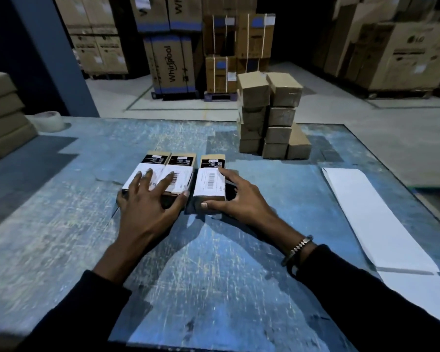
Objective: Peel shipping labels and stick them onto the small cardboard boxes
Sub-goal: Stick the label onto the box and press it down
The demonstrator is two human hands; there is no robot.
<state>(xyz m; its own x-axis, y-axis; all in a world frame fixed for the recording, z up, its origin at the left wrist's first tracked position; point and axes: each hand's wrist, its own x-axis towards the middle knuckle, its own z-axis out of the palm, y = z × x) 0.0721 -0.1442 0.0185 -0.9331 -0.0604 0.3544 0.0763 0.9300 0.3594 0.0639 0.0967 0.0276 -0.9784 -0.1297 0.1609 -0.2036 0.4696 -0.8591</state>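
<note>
- While three small cardboard boxes lie in a row on the scratched blue table (214, 275), each already wearing a white barcode label, a person's two bare hands press down on them, so the step in hand looks like smoothing or squaring up labelled boxes rather than peeling.
- Left hand (148, 199) lies flat over the left box (135, 180) and the middle box (179, 177), which sit touching side by side; its fingers (167, 180) are spread wide and rest on the labels, gripping nothing.
- Right hand (235, 196) cups the right box (210, 184), which stands just beside the middle box with a narrow gap between; the thumb sits against the near end, the forefinger reaches to the label's far corner, and the remaining fingers curl along the side away from the middle box, loosely spread, a light hold rather than a firm clamp.
- Beyond the right box, a stack of plain unlabelled boxes (272, 115) waits near the table's far edge.
- Well off to the right of that same box lies a long white sheet (366, 214), apparently label backing; whether labels remain on it cannot be told.
- Next, by this reading, the finished trio calls for moving aside, a fresh box drawn from the stack, and another label peeled from the sheet.
</note>
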